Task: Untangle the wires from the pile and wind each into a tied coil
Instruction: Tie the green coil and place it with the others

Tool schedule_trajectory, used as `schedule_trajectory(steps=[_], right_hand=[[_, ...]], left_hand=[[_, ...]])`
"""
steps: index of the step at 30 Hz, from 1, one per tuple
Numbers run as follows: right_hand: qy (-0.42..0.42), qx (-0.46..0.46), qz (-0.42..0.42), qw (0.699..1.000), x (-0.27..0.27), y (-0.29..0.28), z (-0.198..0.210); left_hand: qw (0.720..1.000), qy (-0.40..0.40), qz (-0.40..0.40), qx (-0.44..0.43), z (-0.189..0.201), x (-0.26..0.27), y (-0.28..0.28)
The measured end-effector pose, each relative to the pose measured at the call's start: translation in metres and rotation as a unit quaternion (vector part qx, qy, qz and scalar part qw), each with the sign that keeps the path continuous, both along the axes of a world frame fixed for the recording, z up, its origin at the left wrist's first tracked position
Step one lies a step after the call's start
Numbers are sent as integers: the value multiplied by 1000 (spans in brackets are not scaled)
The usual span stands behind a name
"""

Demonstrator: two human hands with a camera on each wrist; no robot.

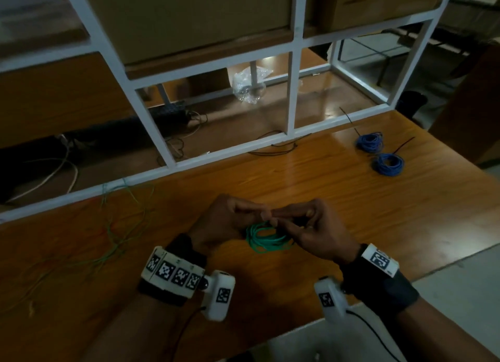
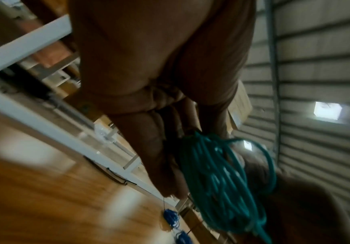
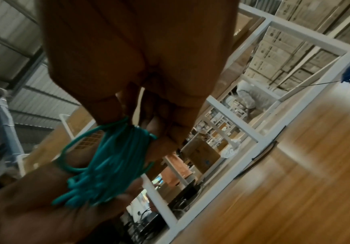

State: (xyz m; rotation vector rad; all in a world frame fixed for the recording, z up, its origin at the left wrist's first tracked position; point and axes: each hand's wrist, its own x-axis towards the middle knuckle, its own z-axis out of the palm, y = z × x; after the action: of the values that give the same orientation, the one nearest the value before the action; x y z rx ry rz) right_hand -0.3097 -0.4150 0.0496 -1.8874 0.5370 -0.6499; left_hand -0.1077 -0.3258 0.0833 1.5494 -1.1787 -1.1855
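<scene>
A teal wire coil [image 1: 266, 238] hangs between both hands above the wooden table [image 1: 338, 199]. My left hand [image 1: 230, 221] pinches the coil's top from the left, and my right hand [image 1: 311, 226] pinches it from the right, fingertips meeting. In the left wrist view the teal coil [image 2: 222, 181] dangles below the curled fingers [image 2: 159, 156]. The right wrist view shows the coil [image 3: 111, 158] bunched under the fingers [image 3: 163, 132]. Two finished blue coils [image 1: 370, 142] [image 1: 388, 163] lie at the far right. Loose green and orange wires [image 1: 116, 226] sprawl at the left.
A white metal shelf frame [image 1: 290, 91] stands along the table's far edge, with cardboard boxes [image 1: 189, 18] on top. A thin black wire [image 1: 278, 148] lies by the frame's base. The table's right edge [image 1: 460, 256] drops to the floor.
</scene>
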Motion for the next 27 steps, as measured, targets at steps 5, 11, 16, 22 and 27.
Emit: schedule_trajectory(steps=[5,11,16,22,27], right_hand=[[52,-18,21,998,28,-25,4],[109,-49,20,993,51,-62,5],[103,7,18,995,56,-108,-3],[71,59,-9,996,48,-166,-8],[74,164,-53,982,50,-238,-17]], left_hand=[[999,31,-34,19,-3,30,-12],[995,89,1,34,-26,47,-40],[991,95,99,-5,-48,31,-76],[963,135,234,-15,-66,8,-119],[913,107,392,-26,-87,16,-152]])
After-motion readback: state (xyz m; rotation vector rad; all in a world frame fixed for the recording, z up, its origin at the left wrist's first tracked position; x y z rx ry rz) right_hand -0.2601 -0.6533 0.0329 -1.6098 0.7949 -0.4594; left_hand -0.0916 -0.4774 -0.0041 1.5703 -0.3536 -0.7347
